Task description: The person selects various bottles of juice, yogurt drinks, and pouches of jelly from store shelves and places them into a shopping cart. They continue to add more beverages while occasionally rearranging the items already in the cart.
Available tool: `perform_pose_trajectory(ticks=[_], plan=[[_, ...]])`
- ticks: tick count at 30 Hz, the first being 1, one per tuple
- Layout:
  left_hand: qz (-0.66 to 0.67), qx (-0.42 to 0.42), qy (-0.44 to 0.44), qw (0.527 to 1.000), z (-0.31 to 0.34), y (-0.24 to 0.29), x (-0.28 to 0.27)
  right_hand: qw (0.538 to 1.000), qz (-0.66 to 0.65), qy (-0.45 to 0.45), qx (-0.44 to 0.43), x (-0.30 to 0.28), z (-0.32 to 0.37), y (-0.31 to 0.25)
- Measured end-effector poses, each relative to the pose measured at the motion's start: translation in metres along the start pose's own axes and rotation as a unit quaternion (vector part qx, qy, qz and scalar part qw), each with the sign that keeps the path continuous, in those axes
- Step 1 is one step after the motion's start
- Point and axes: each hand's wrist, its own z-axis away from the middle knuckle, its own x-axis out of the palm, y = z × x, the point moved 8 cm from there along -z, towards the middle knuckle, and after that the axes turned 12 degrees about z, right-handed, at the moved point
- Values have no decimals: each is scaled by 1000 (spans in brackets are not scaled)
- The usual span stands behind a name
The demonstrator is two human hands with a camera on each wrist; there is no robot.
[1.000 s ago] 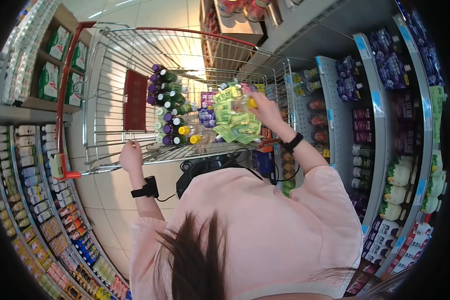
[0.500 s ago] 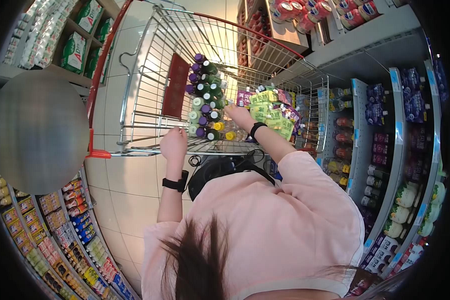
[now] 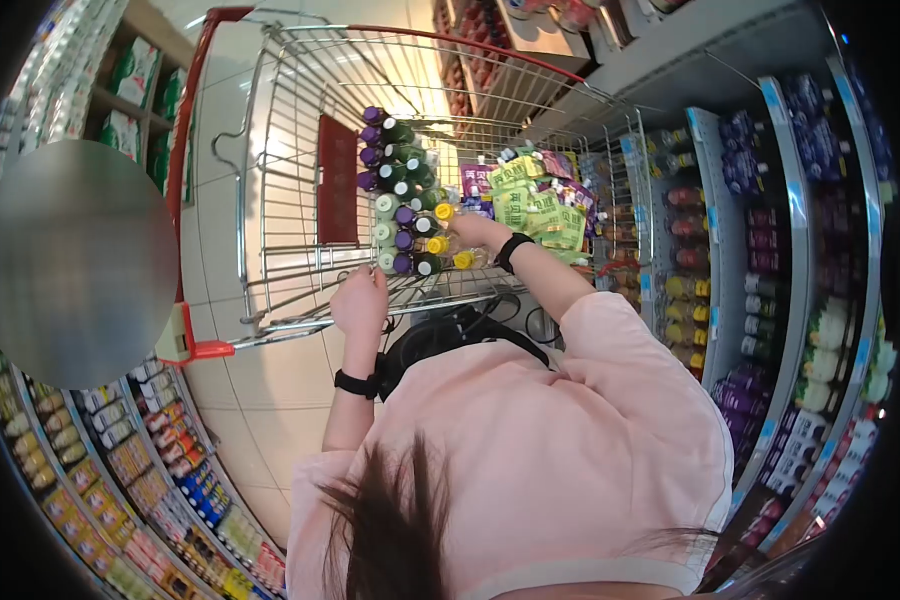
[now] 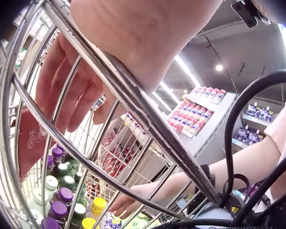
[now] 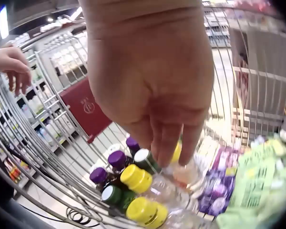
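My left hand (image 3: 360,300) hangs at the near rim of the cart (image 4: 128,90), its fingers loose and holding nothing. In the right wrist view that left hand (image 5: 14,67) is above the wire side. My right hand (image 3: 478,232) is down in the cart, fingertips against a yellow-capped bottle (image 3: 444,211). Seen from my right wrist, the fingers of the right hand (image 5: 152,86) extend downward and partly cover that bottle (image 5: 187,175). Two more yellow caps (image 5: 136,179) are beside it, near purple-capped bottles (image 5: 118,160). Green pouches (image 3: 545,215) lie right of the hand.
A red panel (image 3: 338,180) is fixed at the cart's handle end. Drink shelves (image 3: 760,240) stand on the right, with more stocked shelves (image 3: 120,450) at lower left. A display of red-and-white packs (image 4: 195,117) stands beyond the cart. Black cables (image 4: 233,124) hang beside the near rim.
My right hand has moved left from above the green pouches to the bottle rows, and the yellow-capped bottle it held is beside the others. The left hand stays at the near rim.
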Motion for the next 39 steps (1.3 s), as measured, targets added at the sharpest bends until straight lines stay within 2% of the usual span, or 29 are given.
perform_pose_trajectory(ticks=[2, 3, 6, 7, 10, 13, 16, 18, 20, 22, 23, 26, 27, 30, 33, 36, 39], plan=[[-2, 4, -25, 1000, -1, 5, 3, 1000, -8, -8, 23, -11, 30, 11], [1, 0, -24, 1000, 0, -1, 5, 999, -20, 29, 39, 6, 26, 37], [-28, -29, -52, 998, 0, -8, 10, 992, -51, 56, 100, -23, 84, 66], [-31, -32, -49, 998, 0, -7, 8, 979, -91, 128, 130, -46, 119, 71], [-54, -52, -64, 995, -2, -14, 14, 934, -116, 237, 240, -57, 201, 110], [-70, -43, -42, 996, 1, -5, 8, 842, -60, 430, 320, -57, 301, 137], [-108, -46, -38, 992, -4, -12, 12, 789, -42, 447, 420, -12, 384, 167], [-121, -53, -33, 991, -5, -17, 13, 749, -22, 408, 521, 32, 433, 182], [-118, -56, -38, 991, -5, -17, 14, 709, -42, 391, 586, 74, 478, 195], [-116, -67, -39, 990, -7, -19, 15, 680, -80, 334, 648, 108, 515, 203], [-117, -64, -31, 991, -8, -21, 15, 664, -99, 304, 676, 124, 530, 208], [-115, -83, -24, 990, -5, -18, 12, 611, -152, 344, 697, 161, 566, 222], [-108, -109, -26, 988, -14, -37, 19, 607, -128, 376, 688, 158, 575, 222], [-116, -93, -13, 989, -15, -37, 17, 605, -107, 371, 696, 157, 589, 238], [-112, -111, -8, 987, -18, -41, 17, 634, -98, 250, 725, 134, 593, 247], [-112, -117, 14, 987, -14, -36, 12, 643, -78, 248, 721, 135, 589, 277], [-104, -100, 41, 989, -10, -33, 7, 658, 4, 302, 689, 131, 586, 297]])
